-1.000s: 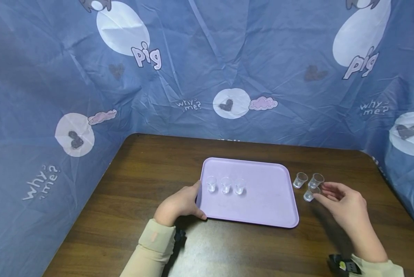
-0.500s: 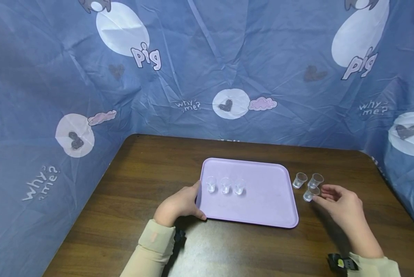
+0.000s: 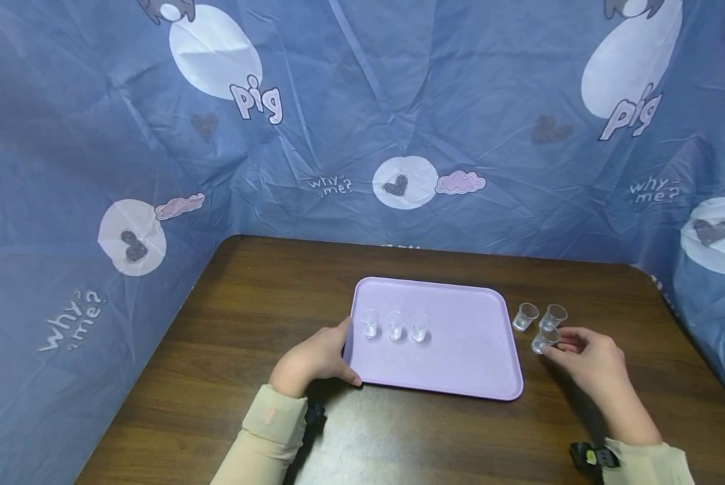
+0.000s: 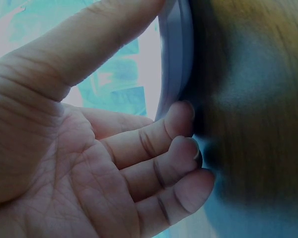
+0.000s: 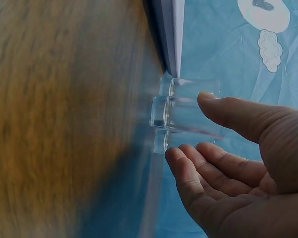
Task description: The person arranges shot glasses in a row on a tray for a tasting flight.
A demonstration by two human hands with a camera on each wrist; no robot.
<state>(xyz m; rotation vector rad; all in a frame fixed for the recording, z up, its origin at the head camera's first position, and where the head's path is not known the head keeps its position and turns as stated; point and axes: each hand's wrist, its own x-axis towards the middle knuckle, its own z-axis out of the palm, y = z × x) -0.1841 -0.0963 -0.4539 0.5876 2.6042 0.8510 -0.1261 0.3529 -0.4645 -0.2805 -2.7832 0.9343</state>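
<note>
Right hand (image 3: 597,367) shifted left, beside front cup (image 3: 544,341); two cups (image 3: 525,317) behind, tray (image 3: 465,343) left

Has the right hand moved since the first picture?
Yes, a little: judged against the tray in the head view, the right hand has moved left, nearer the tray.

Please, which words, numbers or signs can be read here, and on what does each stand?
"pig", twice: on the blue printed sheet backdrop.
"why me?", three times: same backdrop.
White lettering along the backdrop's bottom edge: partly hidden, unreadable.
Any lettering on the black right-wrist device: too small to read.
</note>
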